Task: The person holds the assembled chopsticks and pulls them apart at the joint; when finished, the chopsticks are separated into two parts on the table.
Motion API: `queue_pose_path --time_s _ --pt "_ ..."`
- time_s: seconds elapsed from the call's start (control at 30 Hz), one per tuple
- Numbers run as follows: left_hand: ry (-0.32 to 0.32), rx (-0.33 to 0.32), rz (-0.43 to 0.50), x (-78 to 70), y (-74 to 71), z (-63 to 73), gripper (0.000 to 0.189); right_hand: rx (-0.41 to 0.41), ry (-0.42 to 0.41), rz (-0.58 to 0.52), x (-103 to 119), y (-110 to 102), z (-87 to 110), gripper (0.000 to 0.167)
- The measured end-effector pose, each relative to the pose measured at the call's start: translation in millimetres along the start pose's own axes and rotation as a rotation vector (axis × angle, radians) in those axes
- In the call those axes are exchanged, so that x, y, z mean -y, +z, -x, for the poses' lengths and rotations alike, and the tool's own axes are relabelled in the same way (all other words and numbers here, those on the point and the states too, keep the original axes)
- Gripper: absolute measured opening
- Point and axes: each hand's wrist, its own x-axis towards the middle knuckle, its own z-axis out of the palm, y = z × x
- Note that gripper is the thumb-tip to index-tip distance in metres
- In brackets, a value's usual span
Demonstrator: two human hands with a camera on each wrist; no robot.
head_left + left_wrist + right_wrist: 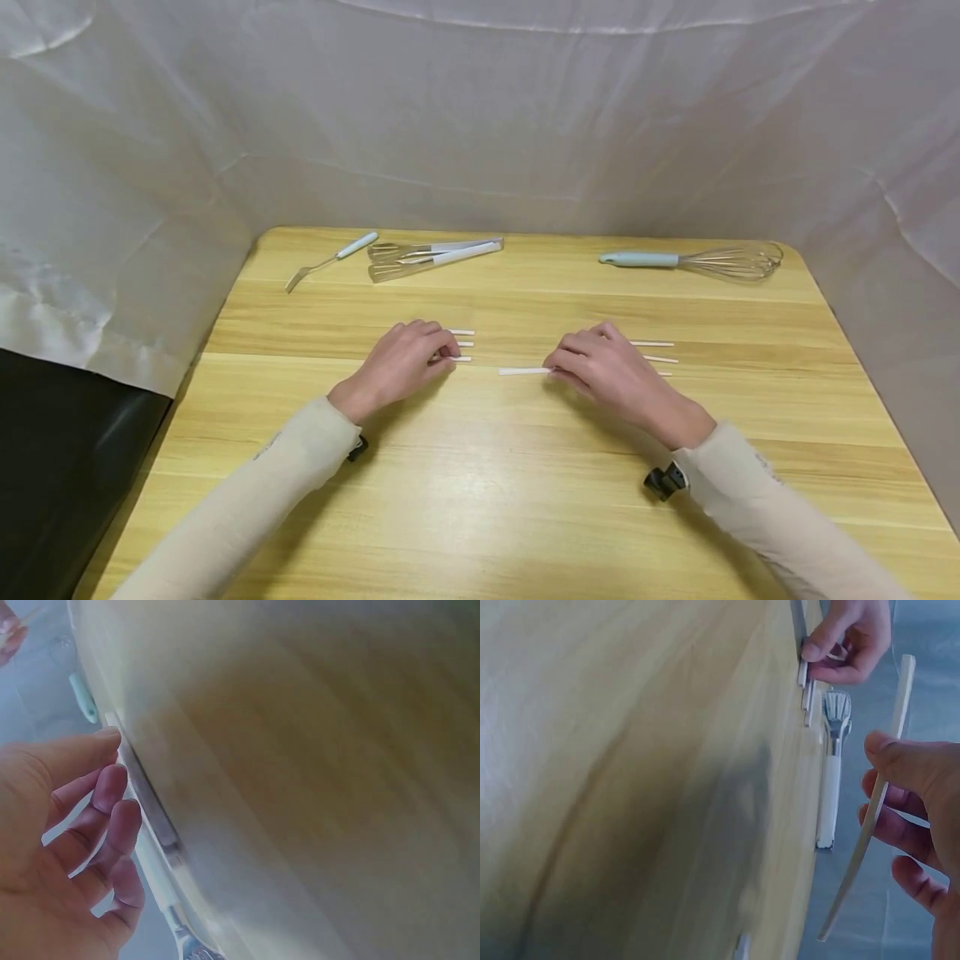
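Note:
My right hand [611, 375] pinches a slim pale chopstick [876, 802] between thumb and fingers, tilted in the right wrist view, with one end pointing toward the left hand. Past that hand, the ends of three more chopsticks [652, 343] lie on the wooden table [480, 500]. At the left, my left hand [408, 362] pinches the nearest of three white chopsticks [463, 359] lying side by side; its fingers hide most of their length. In the left wrist view, the thumb and fingertips meet along the chopstick's [154, 795] edge, close over the tabletop.
Along the table's back edge lie a fork [330, 262] with a pale blue handle, white-handled metal tongs [435, 257] and a balloon whisk [690, 261]. A grey fabric curtain [480, 117] hangs behind and on both sides. Dark material [67, 467] borders the left edge.

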Motion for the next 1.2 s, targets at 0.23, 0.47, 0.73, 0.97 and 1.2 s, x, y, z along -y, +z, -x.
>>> queue_pose_path --time_s 0.23,0.47,0.73,0.97,1.2 --pt "0.041 -0.033 0.097 -17.8 -2.7 -1.0 0.011 0.068 0.037 -0.059 14.9 6.2 -0.9 0.015" --pt "0.11 -0.021 0.241 -41.4 -5.5 -4.6 0.019 0.054 0.058 -0.102 25.2 9.1 -1.5 0.014" --pt "0.228 -0.035 0.289 -56.9 -1.8 -4.1 0.015 0.024 0.124 -0.153 33.2 4.8 -5.6 0.01" --pt "0.219 -0.082 0.323 -65.0 -4.0 -2.3 0.012 -0.011 0.214 -0.254 31.0 -6.7 -2.5 0.018" --pt "0.215 -0.135 0.327 -69.7 -7.7 0.0 0.009 -0.074 0.243 -0.378 26.9 -9.3 9.3 0.019"
